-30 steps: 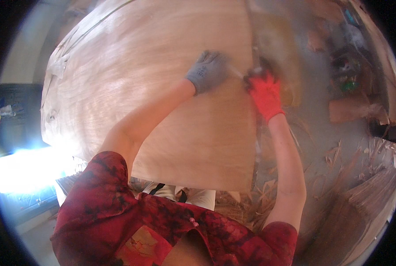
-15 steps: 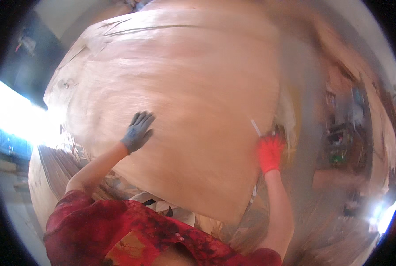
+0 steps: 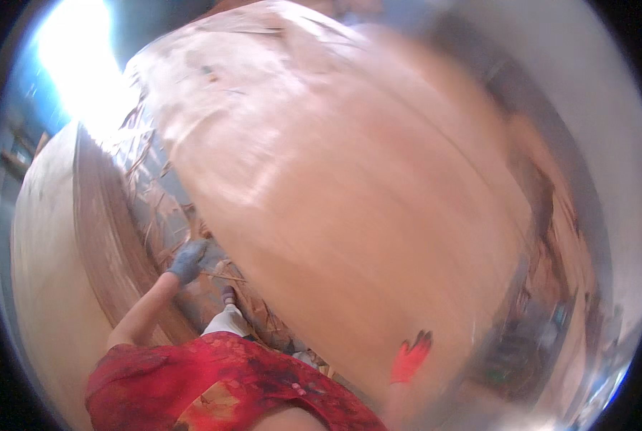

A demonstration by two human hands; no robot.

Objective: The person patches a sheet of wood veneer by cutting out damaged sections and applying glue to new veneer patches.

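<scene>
A broad, pale tan wood veneer sheet (image 3: 350, 215) spreads across the middle, its surface smeared by motion. My right hand (image 3: 411, 357), in a red glove with dark fingertips, is over the sheet's near right part, fingers stretched out and nothing seen in them. Beside the sheet's left edge is my left hand (image 3: 189, 260) in a grey-blue glove, above the littered gap. Its fingers are blurred, and whether they grip anything is unclear.
A tall stack of veneer sheets (image 3: 102, 215) stands at the left. Torn veneer scraps (image 3: 166, 205) litter the floor between it and the sheet. My shoe (image 3: 229, 294) shows in that gap. More brown sheets (image 3: 551, 215) lie at the right, near a pale wall (image 3: 572, 93).
My left hand has moved off the sheet to its left edge. The right hand has come nearer to me, and the thin white stick by it no longer shows. The view has turned.
</scene>
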